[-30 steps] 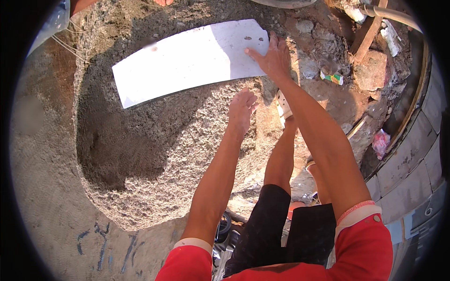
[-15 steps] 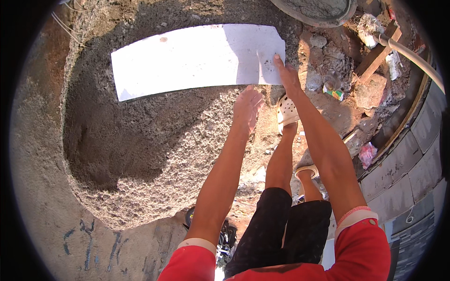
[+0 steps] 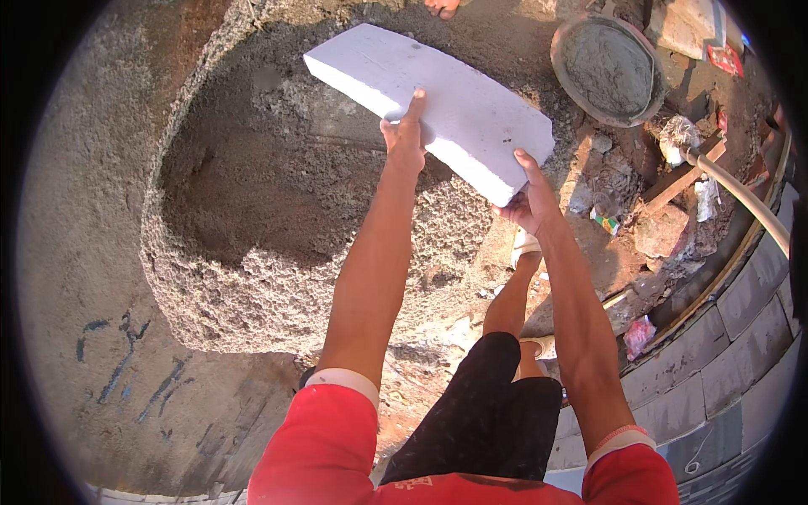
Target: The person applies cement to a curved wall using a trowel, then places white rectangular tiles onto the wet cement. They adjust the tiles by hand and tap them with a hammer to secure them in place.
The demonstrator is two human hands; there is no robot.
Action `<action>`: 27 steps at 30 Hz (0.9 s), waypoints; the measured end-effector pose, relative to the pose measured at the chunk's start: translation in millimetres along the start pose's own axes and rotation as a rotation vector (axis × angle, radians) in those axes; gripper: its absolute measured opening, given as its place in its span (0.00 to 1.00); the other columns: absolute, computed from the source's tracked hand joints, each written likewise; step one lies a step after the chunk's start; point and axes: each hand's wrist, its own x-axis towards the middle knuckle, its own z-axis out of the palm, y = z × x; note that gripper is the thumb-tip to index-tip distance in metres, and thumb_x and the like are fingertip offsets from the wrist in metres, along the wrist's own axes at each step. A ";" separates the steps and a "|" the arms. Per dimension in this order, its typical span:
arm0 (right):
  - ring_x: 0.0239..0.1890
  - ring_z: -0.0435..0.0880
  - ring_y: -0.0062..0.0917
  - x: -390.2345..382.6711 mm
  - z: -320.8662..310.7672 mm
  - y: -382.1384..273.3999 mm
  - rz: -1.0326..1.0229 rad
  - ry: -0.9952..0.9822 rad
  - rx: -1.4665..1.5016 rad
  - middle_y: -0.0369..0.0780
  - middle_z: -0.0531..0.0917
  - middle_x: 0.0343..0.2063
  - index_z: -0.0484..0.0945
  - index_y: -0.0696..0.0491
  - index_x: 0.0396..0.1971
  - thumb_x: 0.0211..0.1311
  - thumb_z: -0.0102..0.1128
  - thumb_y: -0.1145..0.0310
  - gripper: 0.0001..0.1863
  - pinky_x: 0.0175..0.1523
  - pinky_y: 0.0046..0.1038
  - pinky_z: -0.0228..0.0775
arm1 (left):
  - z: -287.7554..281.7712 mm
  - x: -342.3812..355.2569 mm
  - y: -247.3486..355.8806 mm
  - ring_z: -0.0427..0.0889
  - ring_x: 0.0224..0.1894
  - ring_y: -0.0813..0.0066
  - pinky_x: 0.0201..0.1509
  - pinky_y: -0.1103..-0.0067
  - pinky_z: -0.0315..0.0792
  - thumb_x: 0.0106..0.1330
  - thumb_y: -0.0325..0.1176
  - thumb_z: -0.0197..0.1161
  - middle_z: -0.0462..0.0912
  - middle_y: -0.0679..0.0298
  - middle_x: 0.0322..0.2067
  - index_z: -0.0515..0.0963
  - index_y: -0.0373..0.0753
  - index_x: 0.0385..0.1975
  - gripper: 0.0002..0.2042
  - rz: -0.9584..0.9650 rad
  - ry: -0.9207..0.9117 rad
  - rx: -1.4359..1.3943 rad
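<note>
A long white block (image 3: 459, 105), apparently lightweight concrete, is held slantwise in front of me, above the heap of sand and gravel (image 3: 278, 177). Its far left end points up and its right end sits nearer my body. My left hand (image 3: 407, 141) grips the near long edge around the middle, thumb on top. At the right end, my right hand (image 3: 534, 195) clasps the near corner with the thumb on the upper face and the fingers partly hidden below.
A round basin (image 3: 559, 77) of wet grey mortar stands at far right. Beyond the block shows another person's bare foot (image 3: 442, 7). Rubble, a wooden plank (image 3: 683, 177) and a pale pipe (image 3: 745, 189) lie right, beside a block wall (image 3: 682, 404). My sandal (image 3: 525, 245) is below the block.
The block has been raised and turned, its right end swinging toward me, so its thick side now shows. My left hand has gone from beside its near edge to gripping it.
</note>
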 end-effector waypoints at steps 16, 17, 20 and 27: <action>0.78 0.58 0.46 -292.8 -163.4 135.1 -0.953 0.222 -1.229 0.50 0.64 0.75 0.62 0.52 0.76 0.77 0.46 0.43 0.37 0.79 0.51 0.47 | 2.0 -297.8 -98.5 0.81 0.58 0.54 0.62 0.61 0.79 0.58 0.28 0.76 0.77 0.45 0.57 0.63 0.22 0.65 0.37 -0.010 -0.053 0.063; 0.78 0.57 0.46 -299.2 -186.2 148.1 -0.998 -0.020 -1.424 0.50 0.63 0.75 0.61 0.51 0.77 0.78 0.45 0.45 0.36 0.81 0.51 0.43 | 0.2 -315.0 -112.3 0.81 0.58 0.53 0.62 0.61 0.79 0.59 0.28 0.74 0.77 0.45 0.58 0.64 0.22 0.65 0.36 -0.050 -0.085 0.109; 0.80 0.54 0.46 -302.3 -305.1 130.3 -0.121 0.354 -1.446 0.46 0.58 0.78 0.65 0.47 0.76 0.76 0.25 0.29 0.45 0.83 0.49 0.35 | 6.5 -352.3 -147.0 0.80 0.59 0.51 0.64 0.59 0.77 0.63 0.30 0.71 0.76 0.45 0.60 0.64 0.22 0.67 0.35 -0.129 -0.233 0.246; 0.77 0.60 0.46 -319.4 -421.7 246.1 -0.131 0.018 -0.234 0.52 0.52 0.79 0.44 0.48 0.81 0.55 0.54 0.18 0.66 0.77 0.61 0.48 | -13.1 -453.4 -244.9 0.78 0.62 0.48 0.68 0.60 0.73 0.68 0.36 0.65 0.75 0.43 0.61 0.62 0.24 0.69 0.34 -0.263 -0.709 0.454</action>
